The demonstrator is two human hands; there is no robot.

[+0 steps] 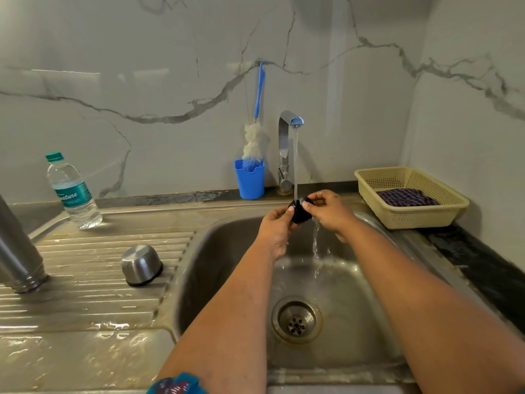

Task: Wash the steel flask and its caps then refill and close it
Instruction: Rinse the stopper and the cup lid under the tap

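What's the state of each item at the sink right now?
tap: running
black cap: held under the stream by both hands
left hand: gripping the cap
right hand: pinching the cap
steel cup cap: upside down on the wet drainboard
steel flask: inverted, mouth down on the drainboard
water bottle: capped, upright
bottle brush: standing in the blue holder
basket: holds a folded cloth

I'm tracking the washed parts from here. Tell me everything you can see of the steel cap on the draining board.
The steel cap is a small rounded cup of brushed, dull-shiny metal with a dark band round its rim. It stands upside down, rim down and flat base up, on the wet ribbed draining board left of the sink basin. Neither hand touches it; it stands apart from the flask body further left.
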